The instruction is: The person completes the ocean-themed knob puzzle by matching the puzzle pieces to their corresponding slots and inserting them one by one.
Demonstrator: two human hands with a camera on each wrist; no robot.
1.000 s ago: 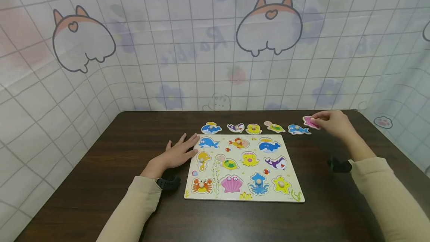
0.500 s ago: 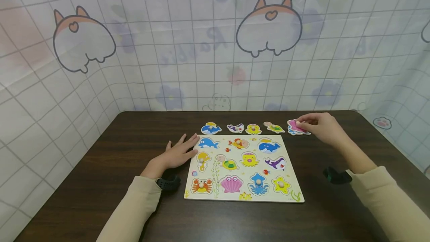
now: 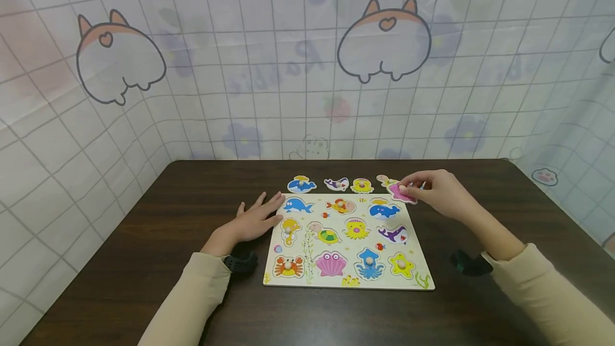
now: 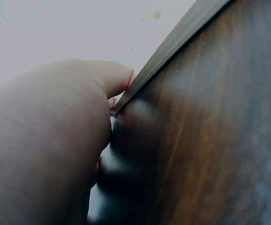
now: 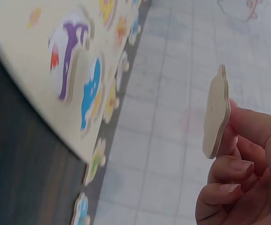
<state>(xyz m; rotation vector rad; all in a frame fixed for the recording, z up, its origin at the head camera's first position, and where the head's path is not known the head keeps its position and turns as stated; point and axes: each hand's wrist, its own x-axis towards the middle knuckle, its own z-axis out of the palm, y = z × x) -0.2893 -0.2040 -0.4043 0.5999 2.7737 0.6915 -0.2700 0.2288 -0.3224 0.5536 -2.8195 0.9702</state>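
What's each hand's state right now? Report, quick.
Left hand: open, touching the puzzle board.
Right hand: closed, pinching the pink piece.

Left hand (image 4: 51,136) at the side of a pale board (image 4: 93,30)

The hand fills much of the left part, and one fingertip (image 4: 119,77) meets the board's slanting edge (image 4: 170,50). Faint cyan lines (image 4: 12,21) and a blurred yellowish mark (image 4: 151,13) show on the board; a dark brown wood-grain surface (image 4: 201,126) lies at right.
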